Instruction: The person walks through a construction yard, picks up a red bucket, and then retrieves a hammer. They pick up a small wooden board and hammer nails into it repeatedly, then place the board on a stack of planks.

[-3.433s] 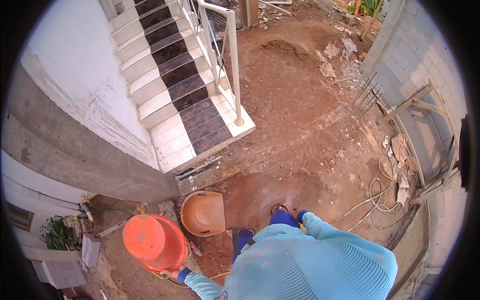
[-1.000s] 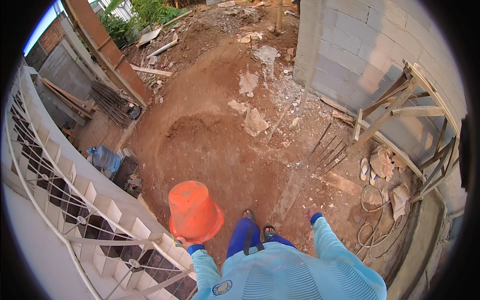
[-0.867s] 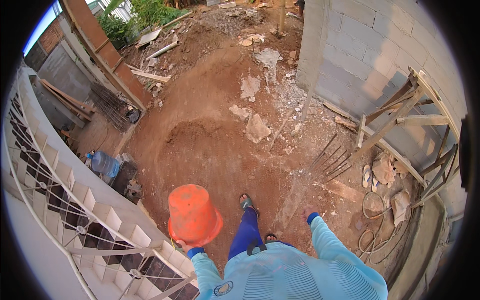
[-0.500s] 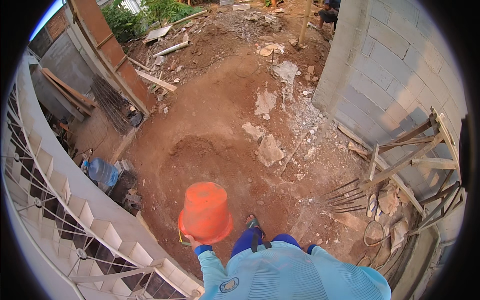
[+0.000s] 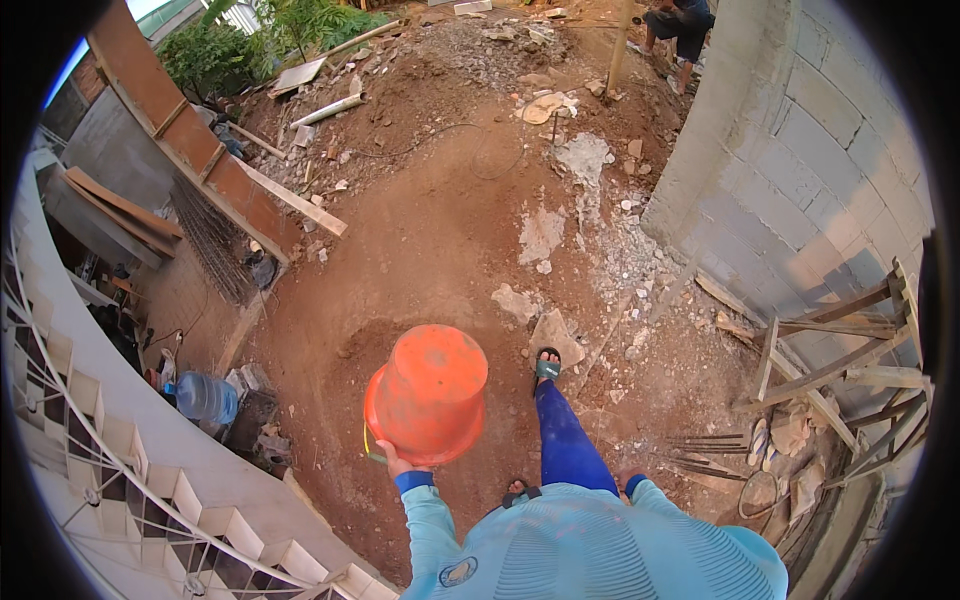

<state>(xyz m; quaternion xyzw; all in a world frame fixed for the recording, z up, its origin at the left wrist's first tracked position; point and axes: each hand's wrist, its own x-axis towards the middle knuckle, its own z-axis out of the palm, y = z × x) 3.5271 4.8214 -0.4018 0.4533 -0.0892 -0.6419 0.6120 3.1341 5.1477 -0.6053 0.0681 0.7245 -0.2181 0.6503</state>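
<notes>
An orange bucket (image 5: 430, 395) hangs in front of me, its flat bottom turned up toward me and its wider rim lower down. My left hand (image 5: 397, 460) is closed at the rim's near edge. Beside that hand show the bucket's thin yellow handle and its green grip. What lies under the bucket is hidden. At my right side, my right hand (image 5: 631, 478) barely shows past the sleeve, low beside my leg. Its fingers cannot be made out, nor whether it holds anything.
Broken concrete slabs (image 5: 556, 338) lie by my forward foot. Rebar ends (image 5: 705, 455) and a wooden trestle (image 5: 840, 345) stand to the right near a block wall (image 5: 800, 190). A blue water jug (image 5: 207, 397) sits left. Another person (image 5: 682, 30) is at the far right.
I have stepped forward, one foot now out near the slabs. The bucket, still in my left hand, has shifted right and up in the view. More of the far person shows.
</notes>
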